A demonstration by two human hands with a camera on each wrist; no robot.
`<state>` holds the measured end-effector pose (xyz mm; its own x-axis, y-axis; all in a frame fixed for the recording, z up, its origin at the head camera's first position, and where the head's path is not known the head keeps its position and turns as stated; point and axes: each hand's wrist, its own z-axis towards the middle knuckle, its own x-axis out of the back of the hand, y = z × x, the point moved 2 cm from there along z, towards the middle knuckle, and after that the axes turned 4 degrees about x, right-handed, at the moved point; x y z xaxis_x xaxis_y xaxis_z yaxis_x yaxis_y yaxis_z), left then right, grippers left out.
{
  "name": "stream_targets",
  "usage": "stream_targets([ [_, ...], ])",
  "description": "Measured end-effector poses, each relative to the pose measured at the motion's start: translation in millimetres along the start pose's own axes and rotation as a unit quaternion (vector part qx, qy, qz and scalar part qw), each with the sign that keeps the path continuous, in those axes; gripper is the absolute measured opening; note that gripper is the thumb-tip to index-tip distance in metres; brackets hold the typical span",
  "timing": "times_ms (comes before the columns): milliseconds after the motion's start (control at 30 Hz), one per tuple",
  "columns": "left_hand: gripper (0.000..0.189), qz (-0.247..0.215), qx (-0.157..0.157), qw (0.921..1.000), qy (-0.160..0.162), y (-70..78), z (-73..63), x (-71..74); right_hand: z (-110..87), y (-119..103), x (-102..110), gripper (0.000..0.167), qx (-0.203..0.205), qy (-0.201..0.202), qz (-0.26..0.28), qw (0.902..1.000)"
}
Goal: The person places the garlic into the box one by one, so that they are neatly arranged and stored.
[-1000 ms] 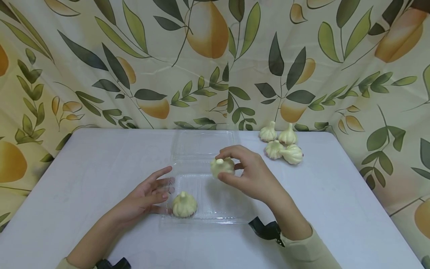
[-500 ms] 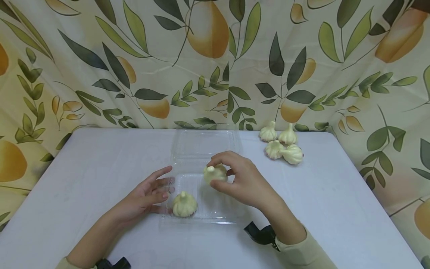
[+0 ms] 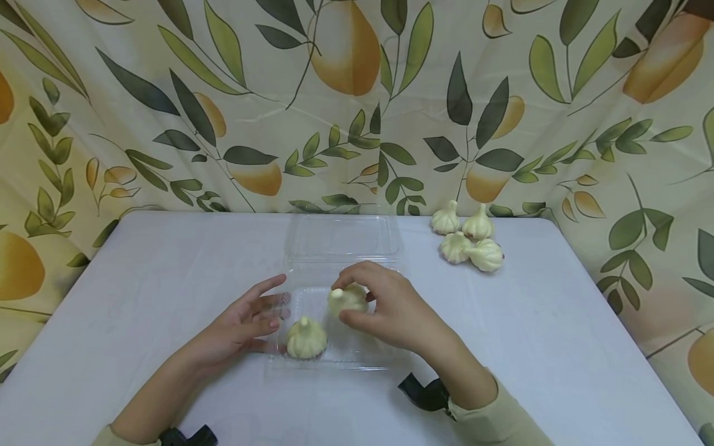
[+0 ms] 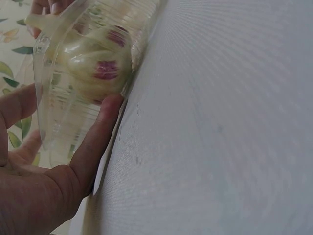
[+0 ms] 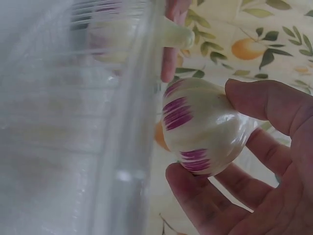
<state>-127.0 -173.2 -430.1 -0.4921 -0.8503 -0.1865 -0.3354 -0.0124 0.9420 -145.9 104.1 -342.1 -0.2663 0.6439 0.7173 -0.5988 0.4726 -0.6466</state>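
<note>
1. On the head view I had the right hand (image 3: 385, 310) above the clear container (image 3: 348, 350), grasping a garlic bulb (image 3: 348, 302) between thumb and fingers, its stem up.
2. From the right wrist I saw purple streaks round that bulb's base, the thumb (image 5: 269, 100) on one side and fingertips opposite; the bulb hung in the air near the container's rim.
3. I noted the left hand (image 3: 240, 331) at the container's left wall: fingers released, extended and spread, some seen through the plastic, one touching the side low down.
4. A second bulb (image 3: 307, 341) stood upright in the tray's near left corner, beside the left hand.
5. The lid (image 3: 343, 238) lay folded back on the far side.
6. I counted four more bulbs (image 3: 473, 230) clustered at the far right of the white table (image 3: 184, 272).
7. Behind hung a leaf-and-fruit print cloth (image 3: 413, 111).
</note>
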Motion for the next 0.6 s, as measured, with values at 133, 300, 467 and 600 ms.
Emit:
stream_targets([
  [133, 0.074, 0.000, 0.002, 1.0000, 0.002, -0.2, -0.2, 0.4, 0.9, 0.8, -4.0, 0.031, 0.007, -0.007, -0.007, 0.9999],
  [300, 0.074, 0.005, 0.003, 1.0000, 0.003, -0.5, 0.1, 0.9, 1.5, 1.5, -8.4, 0.030, 0.003, -0.023, -0.007, 0.9997],
  [467, 0.074, 0.008, 0.004, 0.9999, 0.005, -1.2, 0.6, 1.4, 1.9, 2.8, -14.5, 0.029, 0.011, -0.032, -0.012, 0.9993],
  [600, 0.074, 0.007, 0.004, 1.0000, 0.005, -1.1, 0.5, 1.3, 2.6, 3.2, -19.4, 0.028, 0.004, -0.045, -0.016, 0.9989],
])
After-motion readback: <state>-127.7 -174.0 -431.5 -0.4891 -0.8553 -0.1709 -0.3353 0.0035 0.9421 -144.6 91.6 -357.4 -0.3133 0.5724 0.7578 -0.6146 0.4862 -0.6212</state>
